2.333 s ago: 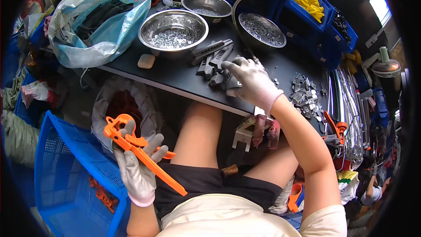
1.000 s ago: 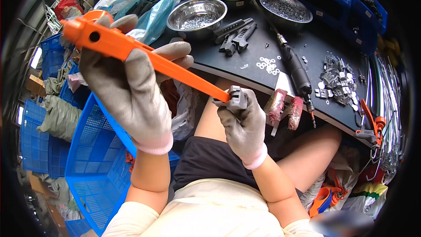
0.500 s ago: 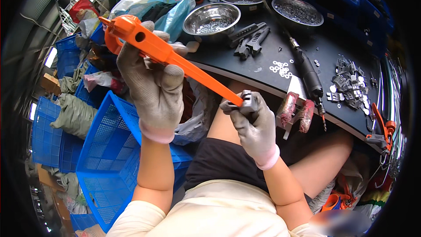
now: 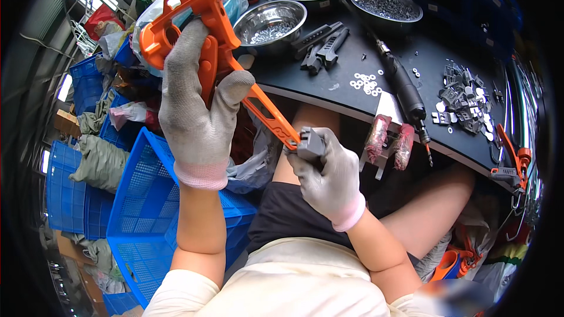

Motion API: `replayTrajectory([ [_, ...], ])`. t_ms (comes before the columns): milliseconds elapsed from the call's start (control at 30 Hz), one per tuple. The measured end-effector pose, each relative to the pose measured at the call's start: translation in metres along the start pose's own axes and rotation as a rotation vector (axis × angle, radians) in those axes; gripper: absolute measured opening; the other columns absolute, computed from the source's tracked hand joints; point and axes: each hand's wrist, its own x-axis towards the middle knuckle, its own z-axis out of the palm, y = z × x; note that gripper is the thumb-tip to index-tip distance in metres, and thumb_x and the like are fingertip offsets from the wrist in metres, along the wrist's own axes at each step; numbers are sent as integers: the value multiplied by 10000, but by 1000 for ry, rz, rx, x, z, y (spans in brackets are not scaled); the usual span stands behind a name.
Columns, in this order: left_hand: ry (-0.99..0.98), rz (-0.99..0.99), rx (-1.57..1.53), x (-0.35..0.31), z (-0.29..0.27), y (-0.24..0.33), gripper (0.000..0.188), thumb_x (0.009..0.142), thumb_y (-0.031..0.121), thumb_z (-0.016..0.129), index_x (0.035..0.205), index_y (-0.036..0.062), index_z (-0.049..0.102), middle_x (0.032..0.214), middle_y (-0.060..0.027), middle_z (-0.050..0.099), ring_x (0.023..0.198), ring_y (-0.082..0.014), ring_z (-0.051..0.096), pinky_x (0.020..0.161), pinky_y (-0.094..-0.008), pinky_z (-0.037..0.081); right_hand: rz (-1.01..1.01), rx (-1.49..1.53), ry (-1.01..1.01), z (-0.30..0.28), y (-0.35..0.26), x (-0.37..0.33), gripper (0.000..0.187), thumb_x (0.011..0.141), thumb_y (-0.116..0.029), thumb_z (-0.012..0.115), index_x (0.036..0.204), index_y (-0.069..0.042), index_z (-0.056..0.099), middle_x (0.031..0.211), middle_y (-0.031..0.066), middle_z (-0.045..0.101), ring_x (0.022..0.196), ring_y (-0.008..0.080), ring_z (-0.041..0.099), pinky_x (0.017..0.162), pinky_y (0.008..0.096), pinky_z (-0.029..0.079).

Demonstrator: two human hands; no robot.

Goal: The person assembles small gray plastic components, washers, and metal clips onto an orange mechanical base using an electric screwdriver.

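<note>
The left hand, in a pale grey knit glove with a pink cuff, has its grip bent part-way round a bright orange plastic gun-shaped frame, thumb on one side and fingers on the other. The right hand, gloved alike, closes its grip on a small grey plastic block at the frame's narrow bar end. The bar meets the block (whether it sits inside, I cannot tell). Both pieces are held in the air near the black flat surface, the block above the person's lap and the frame slanting up to the left.

On the surface lie long dark grey slotted plastic parts, with scattered white flat rings to their right. Farther right lies a black cylindrical power driver, its bit pointing near, then a heap of small grey clips and white discs. Three round shiny metal bowls of small hardware stand at the far side. Two red-wrapped handles jut from the near edge. A blue plastic lattice basket stands near, on the left.
</note>
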Motion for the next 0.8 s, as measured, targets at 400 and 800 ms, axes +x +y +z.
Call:
replayTrajectory([
  [400,-196,-35,57,-33,30,28,635,839,434,613,1312,48,440,1174,-131,565,1015,-251,615,827,-335,514,357,474,-185,-16,6,12,190,846,-88,612,973,31,536,716,54,648,626,73,568,591,236,473],
  [800,-120,-285,-547,-55,39,6,521,764,-57,641,1195,48,369,1278,-150,403,938,-226,629,745,-305,551,641,839,-57,17,4,3,134,900,-160,581,918,-34,540,712,14,575,573,65,526,505,196,415],
])
